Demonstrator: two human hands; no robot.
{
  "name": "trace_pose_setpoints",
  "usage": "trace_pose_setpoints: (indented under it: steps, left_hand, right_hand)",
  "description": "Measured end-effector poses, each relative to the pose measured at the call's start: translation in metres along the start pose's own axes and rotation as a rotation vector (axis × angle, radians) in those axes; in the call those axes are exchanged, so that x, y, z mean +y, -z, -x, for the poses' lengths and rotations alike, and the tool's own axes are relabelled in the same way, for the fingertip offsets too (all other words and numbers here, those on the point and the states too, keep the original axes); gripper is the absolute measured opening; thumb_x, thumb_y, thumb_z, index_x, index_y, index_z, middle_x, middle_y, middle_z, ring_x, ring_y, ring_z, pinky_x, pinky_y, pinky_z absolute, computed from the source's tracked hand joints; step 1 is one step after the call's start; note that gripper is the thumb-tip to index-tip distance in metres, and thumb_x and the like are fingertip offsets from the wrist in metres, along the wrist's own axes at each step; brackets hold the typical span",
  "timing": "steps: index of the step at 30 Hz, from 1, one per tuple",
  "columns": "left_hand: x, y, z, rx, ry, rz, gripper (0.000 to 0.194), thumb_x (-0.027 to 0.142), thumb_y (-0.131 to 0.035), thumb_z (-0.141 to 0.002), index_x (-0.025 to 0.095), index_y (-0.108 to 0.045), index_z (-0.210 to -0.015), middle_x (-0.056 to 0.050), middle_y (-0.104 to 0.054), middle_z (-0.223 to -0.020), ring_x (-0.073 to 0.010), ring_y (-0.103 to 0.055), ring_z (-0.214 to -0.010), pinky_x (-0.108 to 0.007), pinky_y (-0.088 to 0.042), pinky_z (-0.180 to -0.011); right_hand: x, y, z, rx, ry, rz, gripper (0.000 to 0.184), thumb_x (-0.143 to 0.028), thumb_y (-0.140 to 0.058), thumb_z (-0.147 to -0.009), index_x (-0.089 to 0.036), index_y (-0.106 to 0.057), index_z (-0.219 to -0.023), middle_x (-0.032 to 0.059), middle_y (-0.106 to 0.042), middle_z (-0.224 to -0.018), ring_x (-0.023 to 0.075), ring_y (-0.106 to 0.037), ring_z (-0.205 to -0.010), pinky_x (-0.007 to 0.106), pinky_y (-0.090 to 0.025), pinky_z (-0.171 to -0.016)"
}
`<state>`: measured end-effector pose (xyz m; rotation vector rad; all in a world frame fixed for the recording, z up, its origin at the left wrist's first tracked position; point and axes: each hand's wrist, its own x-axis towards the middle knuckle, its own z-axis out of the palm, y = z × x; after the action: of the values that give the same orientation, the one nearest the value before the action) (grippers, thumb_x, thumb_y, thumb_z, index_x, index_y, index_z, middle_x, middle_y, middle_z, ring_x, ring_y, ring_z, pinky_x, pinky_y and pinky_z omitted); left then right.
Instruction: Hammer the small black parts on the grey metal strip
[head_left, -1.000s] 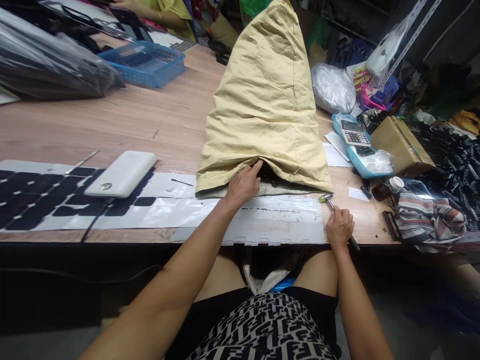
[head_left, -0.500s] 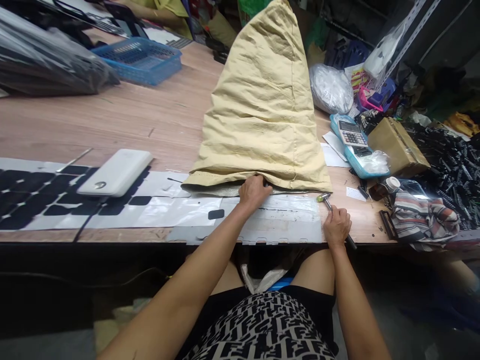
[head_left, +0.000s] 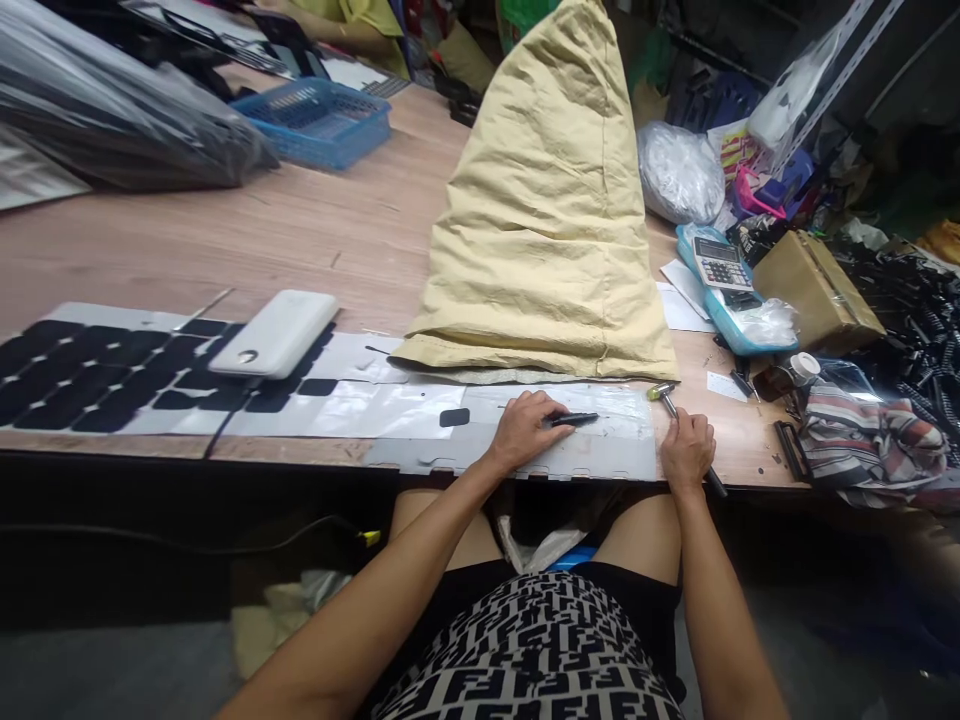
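A: Where's the slim black piece?

B: At the fingertips of the left hand, reaching out to their right. Its long axis runs roughly side to side, along the near edge of the table, with the free end towards the right hand.

A: How are those left fingers set?

B: Nearly closed, thumb on the near side and fingers on the far side, pinching the piece by its left end. I can't tell whether its underside touches the clear sheet beneath.

A: So the left hand is the nearer one?

B: Yes, it's touching the piece. The right hand is apart, off beyond the free end.

A: And the right fingers?

B: Curled round the handle of a hammer. The head sticks out past them, away from the body and slightly left; the handle's butt comes out on the near side, slanting right. So the hammer lies at an angle to the black piece, not in line with it.

A: Anything further out?

B: The yellow sack lies just beyond the left fingers, its hem across from them. A small dark tab sits left of that hand, and farther left there's a white box.
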<state>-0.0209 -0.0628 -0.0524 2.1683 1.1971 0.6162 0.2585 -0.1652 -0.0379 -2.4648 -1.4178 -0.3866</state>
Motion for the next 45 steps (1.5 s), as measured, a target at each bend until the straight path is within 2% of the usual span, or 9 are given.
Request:
trace_pose_setpoints:
  steps: [4, 7, 12, 15, 19, 28, 34, 41, 45]
  left_hand:
    - [-0.003, 0.000, -0.002, 0.011, 0.037, 0.041, 0.019, 0.038, -0.076, -0.082, 0.025, -0.075, -0.096, -0.004, -0.070, -0.096, -0.0245, -0.059, -0.099, -0.038, -0.041, -0.091]
    - [-0.003, 0.000, -0.003, 0.007, 0.057, 0.067, 0.017, 0.036, -0.078, -0.080, 0.024, -0.076, -0.092, -0.004, -0.071, -0.094, -0.0242, -0.059, -0.098, -0.038, -0.041, -0.090]
    - [-0.001, 0.000, -0.004, 0.022, 0.085, 0.104, 0.016, 0.034, -0.080, -0.078, 0.023, -0.075, -0.088, -0.002, -0.071, -0.091, -0.0228, -0.059, -0.097, -0.038, -0.041, -0.089]
    - [0.001, 0.001, -0.003, 0.035, 0.084, 0.104, 0.015, 0.034, -0.081, -0.077, 0.023, -0.074, -0.085, -0.002, -0.070, -0.088, -0.0221, -0.059, -0.094, -0.037, -0.041, -0.087]
    - [0.004, 0.003, -0.003, 0.037, 0.067, 0.091, 0.018, 0.036, -0.079, -0.079, 0.021, -0.070, -0.077, -0.002, -0.069, -0.086, -0.0217, -0.058, -0.092, -0.037, -0.040, -0.085]
    - [0.004, 0.002, -0.003, 0.039, 0.082, 0.102, 0.014, 0.036, -0.079, -0.077, 0.024, -0.074, -0.081, -0.003, -0.071, -0.089, -0.0242, -0.059, -0.096, -0.039, -0.040, -0.088]
    - [0.003, 0.002, -0.004, 0.030, 0.081, 0.101, 0.014, 0.035, -0.079, -0.077, 0.023, -0.074, -0.082, -0.003, -0.071, -0.088, -0.0238, -0.059, -0.094, -0.039, -0.041, -0.086]
    - [0.004, 0.006, -0.004, 0.008, 0.072, 0.103, 0.013, 0.031, -0.079, -0.076, 0.022, -0.074, -0.083, -0.003, -0.071, -0.089, -0.0247, -0.059, -0.097, -0.039, -0.041, -0.089]
    - [0.004, 0.009, -0.002, -0.020, 0.041, 0.122, 0.013, 0.032, -0.079, -0.075, 0.024, -0.075, -0.084, -0.002, -0.071, -0.088, -0.0239, -0.058, -0.095, -0.038, -0.041, -0.088]
  right_hand:
    - [-0.005, 0.016, 0.003, -0.034, -0.007, -0.126, 0.031, -0.021, -0.049, -0.095, -0.020, -0.071, -0.117, 0.0080, -0.061, -0.098, 0.0223, -0.051, -0.093, 0.033, -0.039, -0.080]
    - [-0.022, 0.037, 0.014, -0.019, 0.025, -0.343, 0.034, -0.026, -0.047, -0.098, -0.019, -0.069, -0.123, 0.0087, -0.064, -0.102, 0.0216, -0.058, -0.095, 0.032, -0.046, -0.082]
    - [-0.070, 0.063, 0.043, -0.178, 0.273, -0.709, 0.036, -0.028, -0.044, -0.101, -0.021, -0.068, -0.127, 0.0077, -0.067, -0.101, 0.0190, -0.064, -0.096, 0.030, -0.052, -0.088]
    - [-0.091, 0.064, 0.057, -0.189, 0.332, -0.726, 0.038, -0.025, -0.043, -0.102, -0.023, -0.068, -0.131, 0.0052, -0.064, -0.093, 0.0164, -0.063, -0.087, 0.027, -0.053, -0.082]
    - [-0.099, 0.056, 0.065, -0.211, 0.343, -0.623, 0.041, -0.024, -0.041, -0.103, -0.025, -0.067, -0.134, 0.0046, -0.062, -0.093, 0.0150, -0.062, -0.085, 0.024, -0.053, -0.078]
    - [-0.089, 0.056, 0.061, -0.154, 0.295, -0.597, 0.042, -0.021, -0.042, -0.100, -0.025, -0.068, -0.132, 0.0046, -0.062, -0.091, 0.0152, -0.061, -0.083, 0.024, -0.051, -0.074]
    - [-0.081, 0.050, 0.061, -0.180, 0.307, -0.547, 0.041, -0.022, -0.041, -0.101, -0.026, -0.069, -0.130, 0.0047, -0.064, -0.093, 0.0158, -0.062, -0.085, 0.024, -0.050, -0.075]
    - [-0.024, 0.026, 0.014, -0.006, 0.072, -0.232, 0.037, -0.024, -0.048, -0.098, -0.026, -0.072, -0.125, 0.0051, -0.064, -0.097, 0.0177, -0.057, -0.084, 0.027, -0.042, -0.071]
    - [0.005, 0.008, -0.004, 0.059, 0.032, -0.073, 0.034, -0.021, -0.051, -0.095, -0.023, -0.075, -0.119, 0.0074, -0.063, -0.095, 0.0211, -0.051, -0.088, 0.033, -0.039, -0.079]
